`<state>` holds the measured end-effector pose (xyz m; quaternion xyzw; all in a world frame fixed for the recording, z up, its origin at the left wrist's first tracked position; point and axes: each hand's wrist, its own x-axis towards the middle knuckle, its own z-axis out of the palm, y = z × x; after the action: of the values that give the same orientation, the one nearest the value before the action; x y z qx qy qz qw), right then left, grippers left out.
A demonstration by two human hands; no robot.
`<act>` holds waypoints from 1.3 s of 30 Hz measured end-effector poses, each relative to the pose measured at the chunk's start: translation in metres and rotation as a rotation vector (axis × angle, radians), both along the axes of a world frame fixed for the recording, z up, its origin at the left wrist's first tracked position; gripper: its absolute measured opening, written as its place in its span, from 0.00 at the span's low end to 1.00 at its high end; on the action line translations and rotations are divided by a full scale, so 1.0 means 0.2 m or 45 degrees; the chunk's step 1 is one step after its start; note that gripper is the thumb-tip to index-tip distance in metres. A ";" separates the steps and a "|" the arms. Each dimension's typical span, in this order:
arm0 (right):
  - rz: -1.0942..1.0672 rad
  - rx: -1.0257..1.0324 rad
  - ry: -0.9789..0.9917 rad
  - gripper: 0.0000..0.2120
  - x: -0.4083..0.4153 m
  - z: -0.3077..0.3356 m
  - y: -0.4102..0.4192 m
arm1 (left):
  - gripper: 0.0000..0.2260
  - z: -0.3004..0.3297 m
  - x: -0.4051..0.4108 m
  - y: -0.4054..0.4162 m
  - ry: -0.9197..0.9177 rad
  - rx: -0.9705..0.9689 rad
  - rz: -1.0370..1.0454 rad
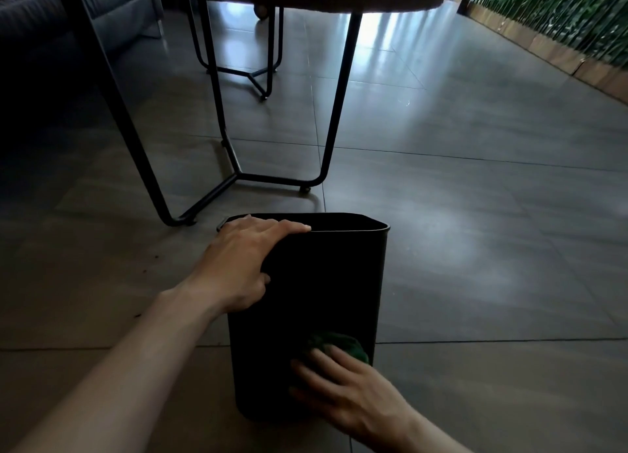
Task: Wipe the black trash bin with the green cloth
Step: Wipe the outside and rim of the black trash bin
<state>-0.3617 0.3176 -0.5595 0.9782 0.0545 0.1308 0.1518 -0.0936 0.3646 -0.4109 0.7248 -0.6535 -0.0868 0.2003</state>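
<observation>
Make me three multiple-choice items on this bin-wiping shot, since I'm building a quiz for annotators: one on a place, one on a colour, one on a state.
1. Where on the black trash bin does the cloth sit?
A. on the rim
B. low on the near wall
C. on the floor beside it

2. What colour is the cloth?
A. green
B. white
C. red

3. What is the left hand doing?
A. hanging free
B. gripping the bin's top corner
C. holding the table leg

Answers:
1 B, the right hand presses the cloth against the wall near the bin's base.
2 A, dark green shows above the fingers.
3 B, its fingers lie over the rim and the thumb rests on the near wall.
</observation>
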 end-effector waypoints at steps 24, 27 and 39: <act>-1.190 0.907 -0.793 0.14 -0.24 0.55 -0.43 | 0.34 0.04 -0.03 -0.02 0.029 0.031 0.053; -1.527 1.047 -0.711 0.19 -0.26 0.72 -0.67 | 0.28 0.05 -0.01 -0.01 0.059 0.062 0.066; -0.717 0.588 0.218 0.11 0.01 0.90 -0.63 | 0.20 0.05 0.11 0.11 0.091 0.107 0.148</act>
<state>-0.3604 0.1914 -0.3789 0.9707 -0.2351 0.0106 -0.0480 -0.0715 0.3857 -0.4018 0.7657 -0.5985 -0.1280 0.1978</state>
